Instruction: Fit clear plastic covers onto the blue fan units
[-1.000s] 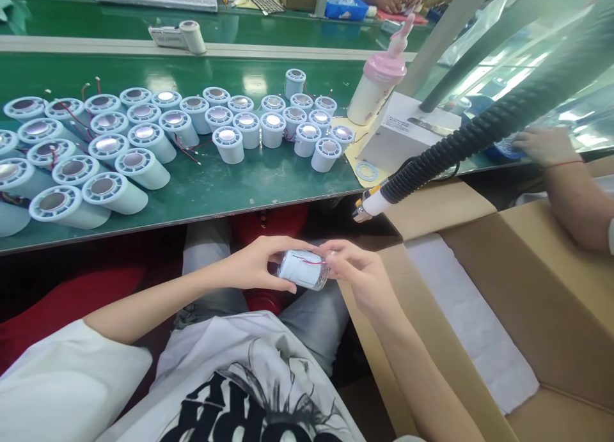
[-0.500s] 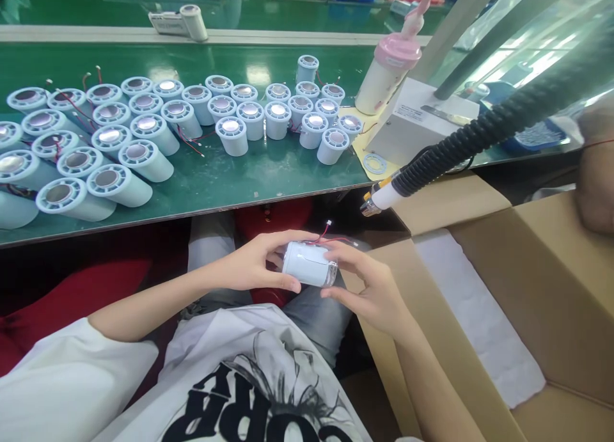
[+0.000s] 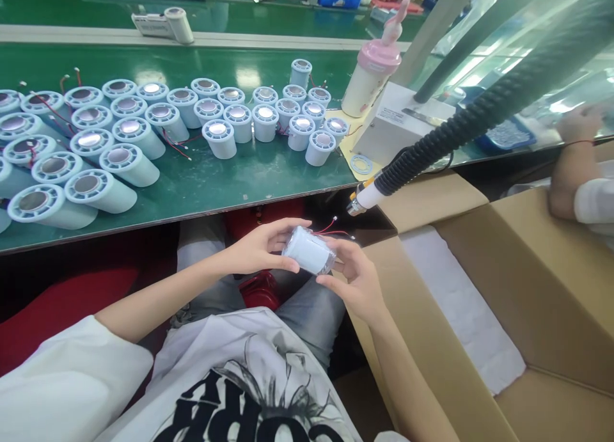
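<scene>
A pale blue battery pack in clear wrap is held over my lap, tilted so its right end sits lower. Thin red wires with small white plugs stick out from its upper side. My left hand grips the left end, thumb below and fingers behind. At the wrapped right end, my right hand has its fingers and thumb closed around the pack; some fingertips are hidden. Many similar pale blue battery packs stand on the green bench, round ends up, some with red wires.
A hot-air nozzle on a black ribbed hose hangs right of the pack. Below it is an open cardboard box with white lining. A pink-lidded bottle stands by a grey-white stand. Another person's arm is at far right.
The pack has tilted, its left end rising and its right end dropping, with both hands still on it. The whole view has shifted slightly, and the other person's hand now shows at right.
</scene>
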`<state>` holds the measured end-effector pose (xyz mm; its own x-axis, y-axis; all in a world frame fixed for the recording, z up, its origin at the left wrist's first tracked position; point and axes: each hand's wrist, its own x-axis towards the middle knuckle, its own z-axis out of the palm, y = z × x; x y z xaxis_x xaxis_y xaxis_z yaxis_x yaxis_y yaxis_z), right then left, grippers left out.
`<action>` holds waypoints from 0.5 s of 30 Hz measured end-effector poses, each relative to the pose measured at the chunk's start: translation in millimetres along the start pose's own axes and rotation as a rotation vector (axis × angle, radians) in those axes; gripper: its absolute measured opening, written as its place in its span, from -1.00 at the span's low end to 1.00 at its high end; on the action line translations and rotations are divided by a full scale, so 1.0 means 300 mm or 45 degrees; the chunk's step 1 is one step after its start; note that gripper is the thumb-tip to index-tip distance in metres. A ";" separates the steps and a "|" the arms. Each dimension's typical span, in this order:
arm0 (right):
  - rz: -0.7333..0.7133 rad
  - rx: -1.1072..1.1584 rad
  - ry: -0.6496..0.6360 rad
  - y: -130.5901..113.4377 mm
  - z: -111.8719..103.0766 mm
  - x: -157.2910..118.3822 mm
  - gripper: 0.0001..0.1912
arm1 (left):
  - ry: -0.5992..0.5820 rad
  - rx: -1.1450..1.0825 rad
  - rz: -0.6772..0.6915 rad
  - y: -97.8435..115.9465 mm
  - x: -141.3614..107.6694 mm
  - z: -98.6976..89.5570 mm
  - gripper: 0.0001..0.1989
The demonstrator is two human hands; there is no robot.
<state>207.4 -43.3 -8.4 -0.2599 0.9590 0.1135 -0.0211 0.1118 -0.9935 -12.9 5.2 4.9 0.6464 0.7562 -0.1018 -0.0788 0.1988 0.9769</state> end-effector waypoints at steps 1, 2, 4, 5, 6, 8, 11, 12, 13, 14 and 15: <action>-0.006 -0.010 0.027 0.005 -0.004 -0.001 -0.54 | -0.010 0.005 0.007 -0.003 0.013 -0.002 -0.28; -0.015 -0.030 0.044 0.006 -0.009 -0.003 -0.54 | -0.025 0.025 0.015 -0.003 0.024 -0.002 -0.28; -0.052 -0.106 0.041 -0.003 -0.022 -0.007 -0.54 | -0.067 0.089 0.036 0.002 0.036 -0.001 -0.27; -0.080 -0.160 0.026 -0.011 -0.029 -0.009 -0.54 | -0.087 0.123 0.045 0.007 0.039 0.000 -0.27; -0.112 -0.221 0.003 -0.020 -0.035 -0.011 -0.53 | -0.106 0.151 0.053 0.012 0.039 0.003 -0.26; -0.170 -0.335 -0.045 -0.035 -0.046 -0.013 -0.53 | -0.138 0.193 0.066 0.021 0.038 0.008 -0.26; -0.190 -0.372 -0.077 -0.042 -0.054 -0.011 -0.53 | -0.156 0.236 0.094 0.027 0.036 0.014 -0.27; -0.172 -0.342 -0.074 -0.040 -0.055 -0.009 -0.54 | -0.153 0.247 0.104 0.028 0.037 0.015 -0.26; -0.144 -0.303 -0.069 -0.038 -0.056 -0.007 -0.54 | -0.145 0.260 0.112 0.028 0.037 0.015 -0.25; -0.112 -0.264 -0.064 -0.037 -0.056 -0.005 -0.55 | -0.137 0.275 0.120 0.029 0.037 0.015 -0.24; -0.079 -0.231 -0.059 -0.036 -0.056 -0.003 -0.56 | -0.133 0.295 0.130 0.030 0.036 0.015 -0.24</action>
<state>224.1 -40.9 2.3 -0.3077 0.9362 0.1698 0.1349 0.2196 -0.9662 -3.2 12.5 13.3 0.7200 0.6939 0.0076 0.0202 -0.0319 0.9993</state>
